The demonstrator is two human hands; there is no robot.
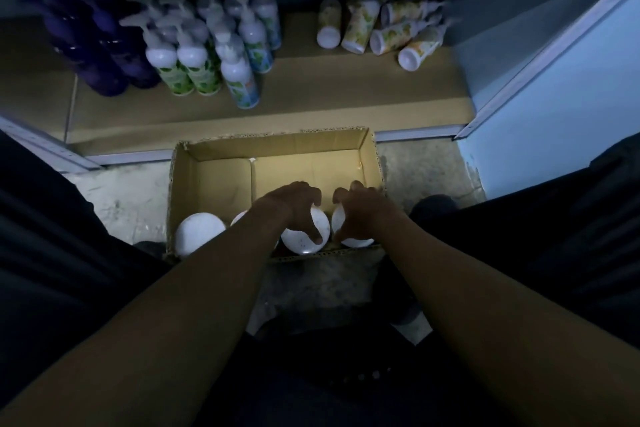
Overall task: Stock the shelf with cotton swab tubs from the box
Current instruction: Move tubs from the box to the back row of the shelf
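An open cardboard box (221, 180) sits on the floor in front of the low shelf (311, 94). Several white-lidded tubs stand along its near wall. My left hand (291, 201) is clasped over the top of one tub (301, 239), fingers curled around its lid. My right hand (360, 208) grips the tub (349, 236) beside it at the right end. Another tub (199, 232) stands free at the left, and one more lid (239, 217) peeks out behind my left forearm. The far half of the box shows bare bottom.
On the cardboard-lined shelf stand dark purple bottles (104, 55) at left, white pump bottles with green and blue labels (214, 52) in the middle, and toppled yellow-labelled bottles (388, 31) at right. A light blue upright panel (554, 97) borders the right side. My dark-clothed knees flank the box.
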